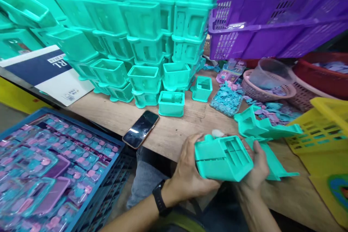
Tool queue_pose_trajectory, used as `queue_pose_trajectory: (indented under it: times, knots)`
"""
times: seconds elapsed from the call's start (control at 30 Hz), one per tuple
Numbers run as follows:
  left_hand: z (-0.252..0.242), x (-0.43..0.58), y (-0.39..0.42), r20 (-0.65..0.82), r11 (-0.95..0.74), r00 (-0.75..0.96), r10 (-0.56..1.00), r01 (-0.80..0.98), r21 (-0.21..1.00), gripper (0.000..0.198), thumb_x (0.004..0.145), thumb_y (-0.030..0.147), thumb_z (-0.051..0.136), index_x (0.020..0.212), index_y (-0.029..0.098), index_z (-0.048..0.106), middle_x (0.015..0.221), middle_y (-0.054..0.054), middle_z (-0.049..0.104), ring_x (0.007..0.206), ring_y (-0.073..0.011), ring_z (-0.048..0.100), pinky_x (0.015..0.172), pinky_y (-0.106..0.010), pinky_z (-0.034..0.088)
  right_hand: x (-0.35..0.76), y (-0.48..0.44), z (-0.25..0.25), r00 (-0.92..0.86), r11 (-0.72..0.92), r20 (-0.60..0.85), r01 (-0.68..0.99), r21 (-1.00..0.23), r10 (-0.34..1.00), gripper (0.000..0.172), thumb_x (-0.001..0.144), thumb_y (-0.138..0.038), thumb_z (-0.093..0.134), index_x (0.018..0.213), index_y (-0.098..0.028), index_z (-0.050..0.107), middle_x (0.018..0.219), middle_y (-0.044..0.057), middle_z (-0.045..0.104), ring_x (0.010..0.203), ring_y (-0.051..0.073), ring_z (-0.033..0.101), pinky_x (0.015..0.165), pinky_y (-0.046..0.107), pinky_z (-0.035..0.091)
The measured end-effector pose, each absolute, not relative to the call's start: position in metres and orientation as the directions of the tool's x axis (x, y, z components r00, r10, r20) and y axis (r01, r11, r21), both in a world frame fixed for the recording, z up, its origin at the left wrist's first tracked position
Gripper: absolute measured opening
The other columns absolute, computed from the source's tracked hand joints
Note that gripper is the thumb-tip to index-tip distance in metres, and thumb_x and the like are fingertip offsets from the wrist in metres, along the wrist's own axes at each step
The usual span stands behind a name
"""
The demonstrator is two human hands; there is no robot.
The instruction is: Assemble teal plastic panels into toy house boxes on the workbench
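Both hands grip one teal plastic box (pixel 214 156) above the table's near edge. It is tilted, with a slotted, divided end facing right and a seam along its side. My left hand (pixel 187 170), with a black band on the wrist, wraps round the box's left end and underside. On the right end, my right hand (pixel 257 168) presses with fingers and thumb; part of it is hidden behind the box. Right beside that hand lie loose teal panels (pixel 274 157) and a teal shaped part (pixel 252 119).
Stacked teal boxes (pixel 144 47) rise at the back. A phone (pixel 140 128) lies on the wooden table (pixel 174 134). Small teal pieces (pixel 227 98), pink baskets (pixel 268 88), a purple crate (pixel 272 18) and a yellow basket (pixel 320 152) stand right. A blue crate (pixel 108 174) of packed pieces is left.
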State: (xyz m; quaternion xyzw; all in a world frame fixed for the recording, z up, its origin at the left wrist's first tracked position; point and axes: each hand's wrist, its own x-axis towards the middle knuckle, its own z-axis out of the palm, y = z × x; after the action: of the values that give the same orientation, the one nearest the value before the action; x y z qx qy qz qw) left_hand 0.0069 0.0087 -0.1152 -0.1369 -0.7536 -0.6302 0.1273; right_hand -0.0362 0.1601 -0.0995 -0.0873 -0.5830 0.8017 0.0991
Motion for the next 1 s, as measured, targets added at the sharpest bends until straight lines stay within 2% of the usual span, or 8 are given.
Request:
queue_pose_trajectory:
  times: [0.1,0.23,0.3,0.37,0.43,0.53,0.8,1.0]
  knots:
    - [-0.109,0.005,0.005,0.235,0.026,-0.97,0.061,0.237,0.971,0.099,0.057,0.022,0.087,0.142,0.028,0.038,0.135,-0.009,0.061,0.115,-0.0301,0.066,0.098,-0.047,0.058,-0.037,0.159,-0.099,-0.972,-0.314,-0.03,-0.046,-0.948,0.235,0.043,0.095,-0.06,0.051,0.084,-0.026,0.075,0.077,0.006,0.078,0.093,0.037,0.076,0.088,0.057,0.06]
    - [-0.1,-0.004,-0.001,0.321,0.194,-0.947,0.007,0.316,0.929,0.09,0.054,0.015,0.082,0.134,0.027,0.044,0.126,-0.007,0.061,0.115,-0.0322,0.063,0.1,-0.052,0.055,-0.038,0.159,-0.093,-0.954,-0.303,-0.049,-0.045,-0.952,0.296,0.043,0.095,-0.064,0.054,0.102,-0.028,0.076,0.11,0.004,0.079,0.117,0.031,0.07,0.103,0.05,0.056]
    - [-0.096,-0.01,-0.005,0.362,0.287,-0.932,0.02,0.352,0.891,0.087,0.053,0.011,0.078,0.132,0.026,0.044,0.128,-0.009,0.058,0.119,-0.0348,0.06,0.103,-0.055,0.053,-0.036,0.159,-0.084,-0.956,-0.115,0.119,-0.155,-0.981,0.269,0.048,0.1,-0.066,0.044,0.12,-0.032,0.072,0.133,0.002,0.071,0.131,0.028,0.061,0.113,0.048,0.046]
    - [-0.092,-0.013,-0.008,0.35,0.323,-0.936,0.042,0.344,0.881,0.083,0.053,0.011,0.077,0.128,0.025,0.046,0.123,-0.008,0.058,0.115,-0.0344,0.06,0.099,-0.054,0.054,-0.034,0.157,-0.072,-0.943,0.13,0.309,-0.293,-0.947,0.126,0.053,0.103,-0.067,0.038,0.128,-0.033,0.07,0.14,0.002,0.066,0.137,0.029,0.055,0.119,0.049,0.038]
    - [-0.088,-0.015,-0.009,0.325,0.305,-0.943,0.063,0.329,0.894,0.075,0.054,0.01,0.075,0.123,0.024,0.049,0.116,-0.006,0.058,0.108,-0.0313,0.062,0.093,-0.05,0.055,-0.035,0.152,-0.062,-0.906,0.316,0.423,-0.407,-0.857,-0.019,0.054,0.103,-0.066,0.038,0.124,-0.031,0.074,0.133,0.004,0.07,0.129,0.03,0.06,0.112,0.047,0.043]
    - [-0.082,-0.014,-0.008,0.344,0.258,-0.935,0.088,0.355,0.898,0.064,0.056,0.01,0.073,0.115,0.024,0.053,0.111,-0.004,0.057,0.101,-0.0271,0.062,0.088,-0.044,0.054,-0.039,0.143,-0.052,-0.868,0.422,0.491,-0.474,-0.773,-0.076,0.054,0.105,-0.062,0.036,0.11,-0.028,0.077,0.115,0.005,0.076,0.111,0.027,0.069,0.093,0.04,0.053]
    - [-0.077,-0.013,-0.005,0.373,0.327,-0.921,0.114,0.389,0.861,0.042,0.067,0.019,0.074,0.105,0.022,0.056,0.098,-0.003,0.056,0.091,-0.0249,0.061,0.076,-0.038,0.05,-0.043,0.141,-0.049,-0.971,0.352,0.235,-0.205,-0.913,0.045,0.076,0.095,-0.083,0.029,0.098,-0.023,0.077,0.105,0.009,0.077,0.1,0.03,0.069,0.09,0.041,0.052]
    - [-0.071,-0.013,-0.006,0.332,0.402,-0.931,0.153,0.366,0.839,0.078,0.066,0.021,0.086,0.134,0.023,0.049,0.117,-0.006,0.06,0.111,-0.03,0.06,0.095,-0.047,0.053,-0.046,0.138,-0.045,-0.982,0.298,0.115,-0.066,-0.952,0.148,0.092,0.082,-0.097,0.023,0.085,-0.022,0.076,0.103,0.012,0.077,0.109,0.036,0.066,0.1,0.046,0.047]
